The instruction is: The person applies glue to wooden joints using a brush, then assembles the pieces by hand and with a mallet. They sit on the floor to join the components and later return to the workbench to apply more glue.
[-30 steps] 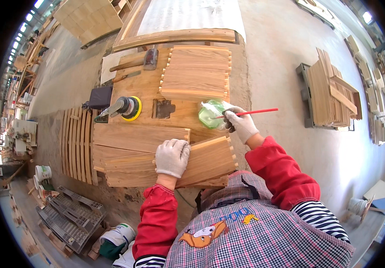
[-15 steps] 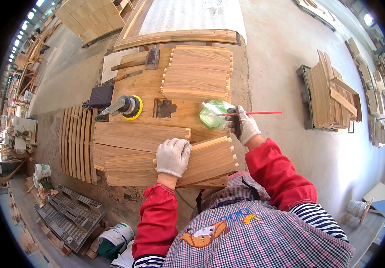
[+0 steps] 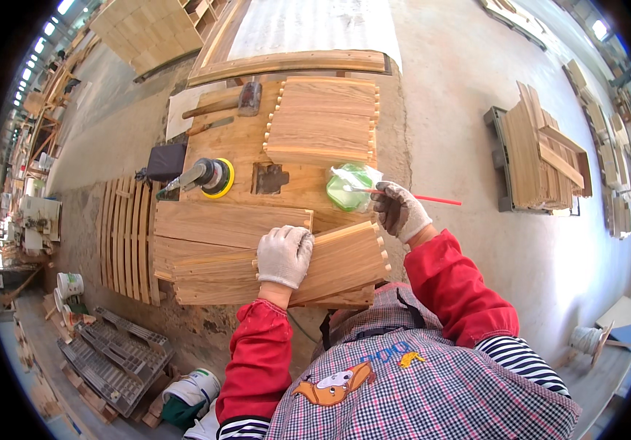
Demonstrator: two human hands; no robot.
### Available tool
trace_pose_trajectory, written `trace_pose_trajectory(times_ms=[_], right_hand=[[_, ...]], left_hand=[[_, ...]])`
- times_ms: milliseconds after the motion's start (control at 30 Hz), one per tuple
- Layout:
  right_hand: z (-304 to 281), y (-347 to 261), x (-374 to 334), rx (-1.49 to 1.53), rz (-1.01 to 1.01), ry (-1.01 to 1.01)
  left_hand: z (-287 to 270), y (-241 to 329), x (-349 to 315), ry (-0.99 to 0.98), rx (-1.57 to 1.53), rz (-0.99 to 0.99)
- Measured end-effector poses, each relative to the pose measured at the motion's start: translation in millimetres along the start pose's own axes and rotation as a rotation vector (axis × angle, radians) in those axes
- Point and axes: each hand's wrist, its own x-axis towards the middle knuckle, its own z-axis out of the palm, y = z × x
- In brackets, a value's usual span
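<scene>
"So, what does the head view show?"

"The right hand [image 3: 401,211] is closed around a thin red-handled brush [image 3: 440,199], its pale tip over a green container [image 3: 348,196] close to the desk's [image 3: 307,193] right edge."

"And the left hand [image 3: 285,257]?"

"It rests, fingers curled, on the boards [image 3: 341,264] along the near edge. I cannot tell whether it grips one."

"What else is about?"

"Panels [image 3: 323,117] with toothed ends lie by the far right corner, a mallet [image 3: 249,99] towards the far left corner, a sander [image 3: 209,176] near the left edge."

"Where could trouble start?"

"Probably at the container: a sideways knock from the right hand could send it over that edge, and the loose plastic film [image 3: 340,175] around it might snag the brush. An overloaded tip could drip on the wood. The boards lie askew and seem to reach past the near right corner, so a hard push from the left hand might slide one off."
</scene>
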Motion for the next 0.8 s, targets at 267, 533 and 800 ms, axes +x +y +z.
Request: trace_pose_trajectory(times_ms=[267, 533, 800], right_hand=[[-9.2, 8.4, -1.2, 0.052, -0.025, -0.081], [-5.8, -0.5, -19.0, 0.046, -0.083, -0.028], [7.9, -12.5, -106.2, -0.266, -0.305, -0.033]], left_hand=[[-0.4, 1.0, -0.6, 0.009, 0.002, 0.012], [1.1, 1.3, -2.4, 0.011, 0.021, 0.015], [4.6, -3.4, -5.3, 0.007, 0.059, 0.022]])
